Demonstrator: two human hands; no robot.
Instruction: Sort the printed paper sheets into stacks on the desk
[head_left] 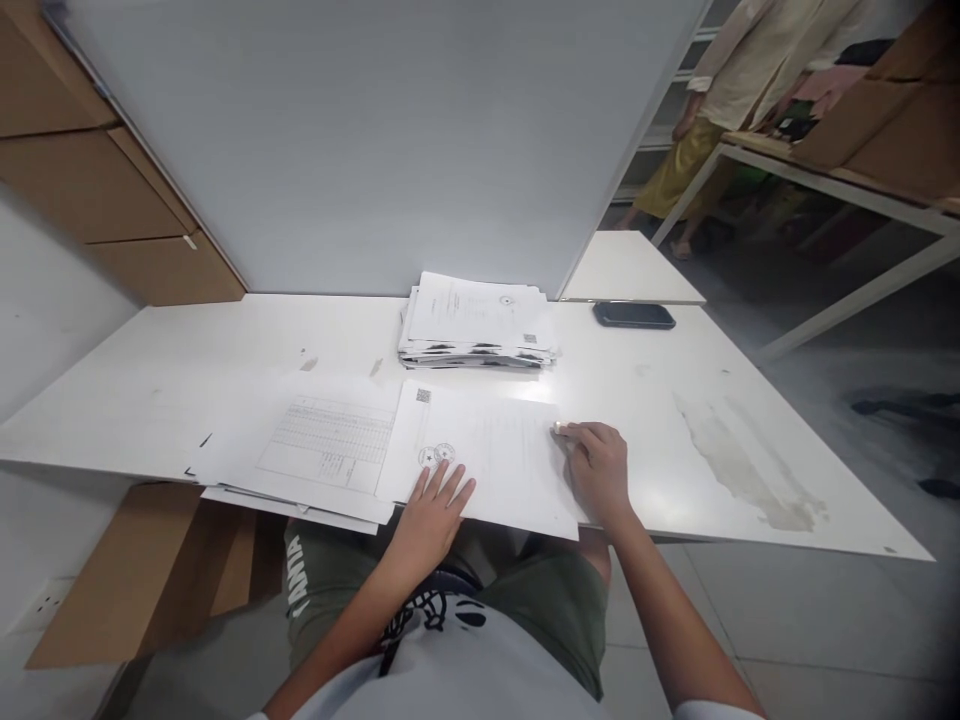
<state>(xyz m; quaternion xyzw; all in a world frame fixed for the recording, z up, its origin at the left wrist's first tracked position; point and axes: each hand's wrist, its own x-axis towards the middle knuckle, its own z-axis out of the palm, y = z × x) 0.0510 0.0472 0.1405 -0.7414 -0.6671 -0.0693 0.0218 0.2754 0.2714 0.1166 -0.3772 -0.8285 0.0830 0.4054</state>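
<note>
A printed sheet (495, 450) with a round stamp and a QR code lies at the white table's near edge. My left hand (431, 510) rests flat on its lower left part, fingers stretched out. My right hand (596, 470) sits at the sheet's right edge with fingers curled, pinching that edge. Left of this sheet lies a sheet with a printed table (330, 445) on top of a few other papers. A thick stack of papers (476, 325) stands further back at the table's middle.
A dark phone (634, 315) lies at the back right of the table (750, 400), which has a grey stain on its right part. A white partition (375, 140) rises behind. Cardboard (142, 580) leans under the table at left. Another person (742, 90) stands far right.
</note>
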